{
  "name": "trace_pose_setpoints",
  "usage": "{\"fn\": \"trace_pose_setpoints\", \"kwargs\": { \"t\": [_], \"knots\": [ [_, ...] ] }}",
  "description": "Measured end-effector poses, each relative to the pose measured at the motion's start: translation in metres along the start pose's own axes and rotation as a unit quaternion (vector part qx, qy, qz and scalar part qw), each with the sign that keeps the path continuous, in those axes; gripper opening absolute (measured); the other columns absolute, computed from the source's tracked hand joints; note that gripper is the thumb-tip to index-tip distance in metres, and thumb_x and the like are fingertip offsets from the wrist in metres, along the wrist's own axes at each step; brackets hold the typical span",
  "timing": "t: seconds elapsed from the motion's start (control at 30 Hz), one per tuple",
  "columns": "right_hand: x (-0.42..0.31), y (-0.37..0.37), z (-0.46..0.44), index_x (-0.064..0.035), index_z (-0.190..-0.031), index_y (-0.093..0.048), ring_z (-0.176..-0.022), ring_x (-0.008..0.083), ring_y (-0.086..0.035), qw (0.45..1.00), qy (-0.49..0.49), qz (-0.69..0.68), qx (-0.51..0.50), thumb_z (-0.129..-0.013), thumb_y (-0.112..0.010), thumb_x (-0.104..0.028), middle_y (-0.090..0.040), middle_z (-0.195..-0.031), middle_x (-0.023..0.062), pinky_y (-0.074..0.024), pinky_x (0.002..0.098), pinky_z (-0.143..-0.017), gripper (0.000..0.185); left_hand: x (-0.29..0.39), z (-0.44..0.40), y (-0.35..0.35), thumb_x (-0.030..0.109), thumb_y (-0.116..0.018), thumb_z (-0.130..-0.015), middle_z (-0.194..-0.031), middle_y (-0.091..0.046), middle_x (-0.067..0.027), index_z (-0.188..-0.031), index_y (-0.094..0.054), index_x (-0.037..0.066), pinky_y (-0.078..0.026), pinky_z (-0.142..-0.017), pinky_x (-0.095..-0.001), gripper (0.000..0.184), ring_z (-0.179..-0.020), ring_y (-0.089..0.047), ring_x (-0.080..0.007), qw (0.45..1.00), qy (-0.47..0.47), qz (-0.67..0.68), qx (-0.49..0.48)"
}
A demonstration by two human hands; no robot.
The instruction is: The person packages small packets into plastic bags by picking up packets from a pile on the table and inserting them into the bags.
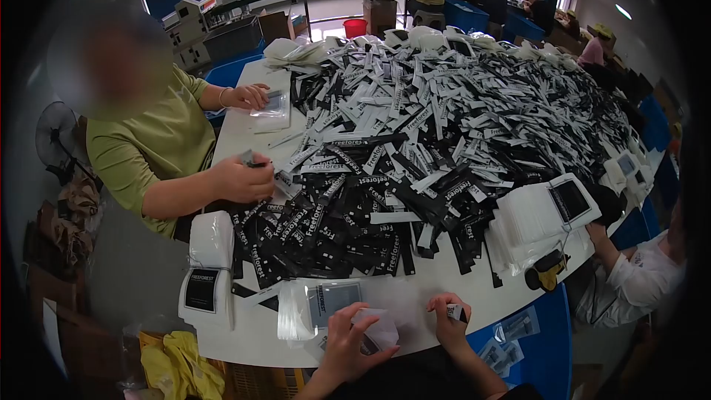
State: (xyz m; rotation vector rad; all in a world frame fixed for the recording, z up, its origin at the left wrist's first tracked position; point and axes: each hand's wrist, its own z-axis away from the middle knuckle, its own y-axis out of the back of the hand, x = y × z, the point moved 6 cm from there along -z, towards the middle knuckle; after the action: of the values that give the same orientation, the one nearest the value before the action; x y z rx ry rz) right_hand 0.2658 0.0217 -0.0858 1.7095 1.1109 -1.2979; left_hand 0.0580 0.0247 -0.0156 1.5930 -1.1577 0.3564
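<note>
Low over the table (255, 341), the left hand (349, 342) holds a pouch (381, 330) between well-spread thumb and fingers, while a sachet (457, 312), long axis mostly hidden, sits to the pouch's right in the tightly curled right hand (447, 327).

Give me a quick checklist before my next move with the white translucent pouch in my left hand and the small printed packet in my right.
1. White translucent plastic pouch held by left hand: ok, between thumb and fingers.
2. Pouch mouth open: cannot tell, its edge isn't clear at this angle.
3. Small black-and-white printed packet held by right hand: ok, one end shows.
4. Number of packets in that fist: cannot tell, the fingers hide them.
5. Stack of white pouches with a grey printed panel nearby: ok, just beyond the left hand.
6. Co-worker's nearer hand apart from both of yours: ok, it's across the black-and-white packet pile.
</note>
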Motion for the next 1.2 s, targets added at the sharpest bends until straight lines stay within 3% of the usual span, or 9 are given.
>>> {"fn": "trace_pose_setpoints", "kwargs": {
  "t": [0.2,0.3,0.37,0.47,0.67,0.8,0.97,1.0,1.2],
  "knots": [
    [0.011,0.006,0.013,-0.0029,-0.071,-0.052,-0.056,0.0074,-0.049,0.992,-0.107,0.037,-0.055,-0.089,-0.052,-0.015,-0.056,-0.063,0.0020,-0.0378,0.0229,-0.050,0.022,0.003,-0.004,-0.005,0.029,-0.080,-0.060,-0.118,-0.044,-0.0129,-0.116,-0.045,0.013,-0.036,-0.085,-0.0419,0.067,-0.104,-0.046,-0.0303,0.999,-0.009,-0.024,-0.023],
    [-0.036,-0.027,0.002,-0.0041,-0.084,-0.051,-0.076,0.0109,-0.052,0.984,-0.108,-0.109,-0.095,-0.091,-0.048,-0.020,-0.056,-0.081,0.0077,-0.0411,0.0242,-0.067,0.017,0.003,-0.002,-0.015,0.030,-0.080,-0.060,-0.118,-0.044,-0.0135,-0.121,-0.040,0.013,-0.036,-0.084,-0.0418,0.075,-0.104,-0.046,-0.0305,0.999,-0.018,-0.029,-0.038],
    [-0.067,-0.062,-0.003,-0.0030,-0.094,-0.050,-0.096,0.0212,-0.052,0.892,-0.105,-0.379,-0.223,-0.091,-0.045,-0.019,-0.057,-0.096,0.0136,-0.0391,0.0348,-0.088,0.017,0.006,0.000,-0.017,0.030,-0.081,-0.059,-0.119,-0.044,-0.0142,-0.125,-0.037,0.013,-0.036,-0.083,-0.0417,0.081,-0.105,-0.046,-0.0307,0.999,-0.022,-0.020,-0.038],
    [-0.070,-0.079,-0.001,-0.0010,-0.106,-0.049,-0.108,0.0242,-0.048,0.915,-0.129,-0.267,-0.274,-0.094,-0.041,-0.019,-0.053,-0.110,0.0153,-0.0304,0.0387,-0.100,0.023,0.010,0.003,-0.002,0.029,-0.082,-0.057,-0.122,-0.043,-0.0162,-0.131,-0.029,0.012,-0.036,-0.084,-0.0418,0.093,-0.106,-0.046,-0.0310,0.995,-0.069,0.048,0.057],
    [-0.049,-0.075,0.016,-0.0009,-0.112,-0.052,-0.098,0.0114,-0.054,0.922,-0.207,-0.196,-0.261,-0.088,-0.054,-0.009,-0.058,-0.109,0.0085,-0.0452,0.0263,-0.083,0.025,0.010,0.008,0.005,0.026,-0.083,-0.058,-0.126,-0.041,-0.0186,-0.134,-0.024,0.010,-0.039,-0.083,-0.0423,0.097,-0.106,-0.049,-0.0334,0.994,-0.093,-0.018,0.051],
    [-0.046,-0.062,0.011,0.0012,-0.113,-0.049,-0.100,0.0196,-0.057,0.911,-0.296,-0.170,-0.231,-0.080,-0.060,-0.001,-0.058,-0.108,0.0134,-0.0443,0.0321,-0.089,0.035,-0.022,0.006,0.026,0.019,-0.071,-0.075,-0.107,-0.060,-0.0150,-0.123,-0.046,0.009,-0.051,-0.063,-0.0302,0.055,-0.082,-0.064,-0.0252,0.982,0.139,0.129,0.015],
    [-0.074,-0.033,-0.019,0.0001,-0.115,-0.052,-0.089,0.0190,-0.063,0.993,0.025,-0.054,-0.099,-0.076,-0.064,0.002,-0.064,-0.099,0.0141,-0.0500,0.0308,-0.076,0.041,-0.028,0.007,0.022,0.015,-0.059,-0.085,-0.071,-0.063,-0.0128,-0.090,-0.064,0.003,-0.050,-0.059,-0.0291,0.015,-0.065,-0.064,-0.0228,0.964,0.187,0.117,-0.149],
    [-0.087,-0.039,-0.022,-0.0030,-0.113,-0.056,-0.081,0.0177,-0.065,0.974,0.102,0.120,-0.165,-0.081,-0.061,-0.002,-0.066,-0.092,0.0128,-0.0509,0.0292,-0.070,0.032,-0.029,0.009,0.018,0.015,-0.059,-0.085,-0.071,-0.063,-0.0128,-0.090,-0.064,0.003,-0.050,-0.059,-0.0291,0.015,-0.065,-0.064,-0.0228,0.963,0.189,0.119,-0.150],
    [-0.047,-0.046,0.002,-0.0010,-0.107,-0.060,-0.072,0.0116,-0.059,0.812,-0.161,0.068,-0.557,-0.084,-0.058,-0.009,-0.065,-0.084,0.0096,-0.0468,0.0259,-0.066,0.024,-0.026,0.013,0.010,0.016,-0.060,-0.084,-0.075,-0.063,-0.0126,-0.093,-0.064,0.006,-0.050,-0.057,-0.0315,0.014,-0.062,-0.062,-0.0265,0.969,0.118,0.133,-0.170]
  ]
}}
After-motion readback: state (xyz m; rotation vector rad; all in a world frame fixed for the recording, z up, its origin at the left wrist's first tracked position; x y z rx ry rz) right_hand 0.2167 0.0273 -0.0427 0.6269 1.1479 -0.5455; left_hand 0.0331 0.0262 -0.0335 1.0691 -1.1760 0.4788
